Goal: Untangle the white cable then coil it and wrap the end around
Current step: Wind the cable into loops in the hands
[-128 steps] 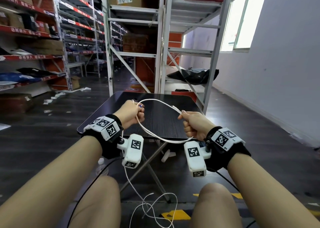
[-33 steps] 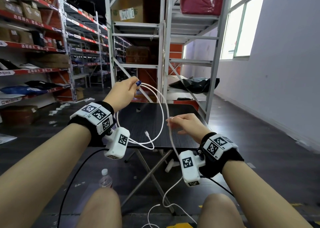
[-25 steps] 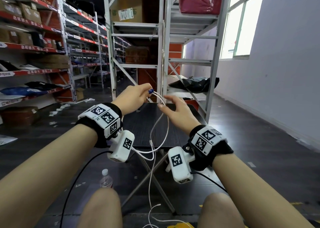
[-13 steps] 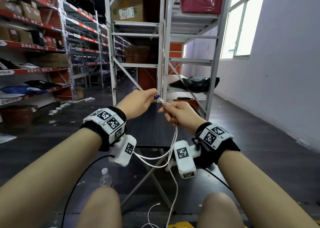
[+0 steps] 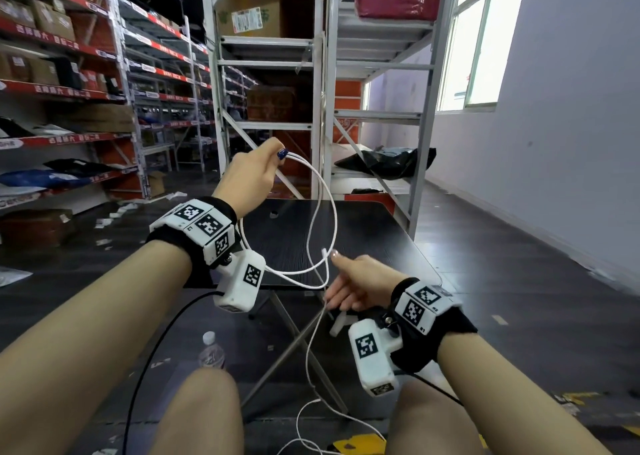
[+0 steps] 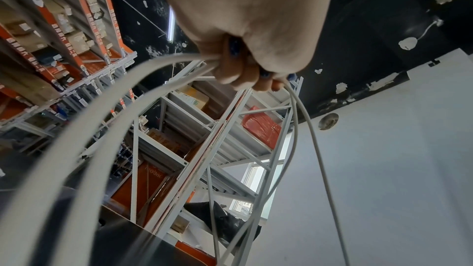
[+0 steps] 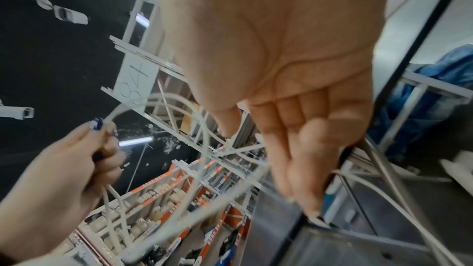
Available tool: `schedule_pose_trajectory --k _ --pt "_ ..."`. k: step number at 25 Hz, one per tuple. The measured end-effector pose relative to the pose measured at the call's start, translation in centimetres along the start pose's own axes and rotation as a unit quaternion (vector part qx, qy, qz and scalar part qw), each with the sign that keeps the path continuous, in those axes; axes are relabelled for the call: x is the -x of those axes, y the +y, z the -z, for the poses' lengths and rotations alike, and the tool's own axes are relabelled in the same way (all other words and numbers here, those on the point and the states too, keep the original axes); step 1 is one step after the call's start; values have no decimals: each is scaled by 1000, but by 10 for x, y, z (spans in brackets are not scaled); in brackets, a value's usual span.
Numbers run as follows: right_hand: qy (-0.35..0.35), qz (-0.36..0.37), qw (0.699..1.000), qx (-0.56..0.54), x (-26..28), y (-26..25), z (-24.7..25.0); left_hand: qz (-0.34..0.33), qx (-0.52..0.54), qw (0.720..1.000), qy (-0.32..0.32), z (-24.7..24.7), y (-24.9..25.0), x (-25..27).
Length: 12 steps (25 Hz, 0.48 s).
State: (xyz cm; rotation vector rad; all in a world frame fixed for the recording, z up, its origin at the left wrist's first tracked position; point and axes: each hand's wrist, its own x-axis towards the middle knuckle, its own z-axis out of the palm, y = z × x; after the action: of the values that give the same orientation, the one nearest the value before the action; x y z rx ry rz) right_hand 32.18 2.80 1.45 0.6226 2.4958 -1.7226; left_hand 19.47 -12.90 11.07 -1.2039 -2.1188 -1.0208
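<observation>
Head view: left hand (image 5: pixel 250 174) pinched the cable (image 5: pixel 333 212) loops; right hand (image 5: pixel 360 281), fingers relaxed, should guide slack evenly.

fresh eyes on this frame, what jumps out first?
The white cable hanging in loops from the raised left hand, which pinches several strands together above the black table. Next, the right hand, lower and nearer, fingers loosely extended, with the cable's tail running past it down to the floor. Behind stands warehouse shelving stacked with boxes.
</observation>
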Motion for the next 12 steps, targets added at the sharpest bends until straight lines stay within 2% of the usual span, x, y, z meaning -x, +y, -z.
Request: schedule_pose_trajectory --k 2,6,8,10,11,12 --pt "-13 -21 999 -37 -2 5 -12 3 11 1000 13 0 2 0" --pt "5 23 984 -175 -6 4 -21 -2 8 1000 18 -2 3 0" --pt "81 42 989 -117 -14 4 -17 0 15 1000 16 -2 2 0" --pt "186 60 979 -51 -22 7 -9 6 22 1000 5 -2 2 1" --pt "216 69 971 -73 -25 7 -6 7 23 1000 -1 -2 2 1" --pt "227 78 961 -140 -26 5 -3 7 23 1000 -8 -2 3 2"
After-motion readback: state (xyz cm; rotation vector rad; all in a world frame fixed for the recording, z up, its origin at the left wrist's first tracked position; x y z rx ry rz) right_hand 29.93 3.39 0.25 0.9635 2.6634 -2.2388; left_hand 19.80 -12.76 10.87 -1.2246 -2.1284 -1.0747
